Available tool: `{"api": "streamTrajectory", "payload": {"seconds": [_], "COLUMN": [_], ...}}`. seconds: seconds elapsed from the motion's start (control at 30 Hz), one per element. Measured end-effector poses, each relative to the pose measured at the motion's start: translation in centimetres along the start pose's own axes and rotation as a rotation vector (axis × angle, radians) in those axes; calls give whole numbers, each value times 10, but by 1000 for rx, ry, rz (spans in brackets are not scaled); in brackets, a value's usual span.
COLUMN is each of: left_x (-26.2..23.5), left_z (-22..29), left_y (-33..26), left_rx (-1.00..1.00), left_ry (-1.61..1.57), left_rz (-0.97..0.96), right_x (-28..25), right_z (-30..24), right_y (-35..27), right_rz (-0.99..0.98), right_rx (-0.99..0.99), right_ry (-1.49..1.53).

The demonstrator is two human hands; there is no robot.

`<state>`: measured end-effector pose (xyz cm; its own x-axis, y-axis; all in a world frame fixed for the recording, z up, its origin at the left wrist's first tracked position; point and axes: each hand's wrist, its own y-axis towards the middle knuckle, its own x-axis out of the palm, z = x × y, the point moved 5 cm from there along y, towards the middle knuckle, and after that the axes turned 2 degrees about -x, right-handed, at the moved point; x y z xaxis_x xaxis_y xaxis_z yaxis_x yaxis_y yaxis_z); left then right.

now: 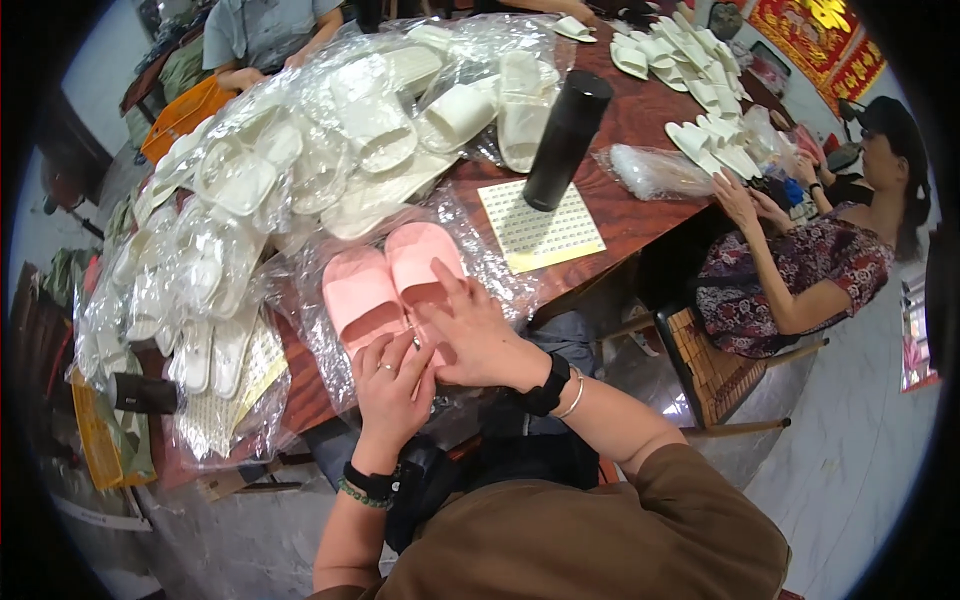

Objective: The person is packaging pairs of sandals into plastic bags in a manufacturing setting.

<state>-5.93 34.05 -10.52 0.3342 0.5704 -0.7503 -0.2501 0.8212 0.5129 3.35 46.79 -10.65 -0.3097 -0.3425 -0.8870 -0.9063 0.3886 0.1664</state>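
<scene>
A pair of pink slippers (357,296) lies side by side on clear plastic film at the table's near edge, toes pointing away from me. My right hand (473,338) rests over the right slipper, its fingers stretched out and spread. Close beside it, my left hand (392,392) is at the heel end, fingers bent and drawn together near the right thumb. Whatever is between the left fingertips is too small to make out. Just beyond the slippers lies a sheet of small stickers (545,235), with a black cylindrical bottle (567,140) standing on its far part.
White slippers in clear bags (372,115) are heaped across the table's left and far side. Loose white slippers (690,60) lie at the far right. One person (268,35) sits opposite; another (800,270) works at right near a wooden chair (715,380). A dark cylinder (143,393) is at left.
</scene>
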Motion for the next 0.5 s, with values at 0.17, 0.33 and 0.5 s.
{"api": "streamTrajectory", "payload": {"seconds": [0.17,0.33,0.5], "left_x": [0,-4,2], "left_z": [4,10,13], "left_y": [1,6,-2], "left_rx": [52,34,-12], "left_ry": [58,65,85], "left_rz": [-43,-58,-91], "right_x": [-1,-15,-15], "right_z": [5,14,15], "right_y": [1,-4,-3], "right_rz": [-103,-148,-160], "right_rx": [-108,-222,-126], "right_ry": [51,30,121]}}
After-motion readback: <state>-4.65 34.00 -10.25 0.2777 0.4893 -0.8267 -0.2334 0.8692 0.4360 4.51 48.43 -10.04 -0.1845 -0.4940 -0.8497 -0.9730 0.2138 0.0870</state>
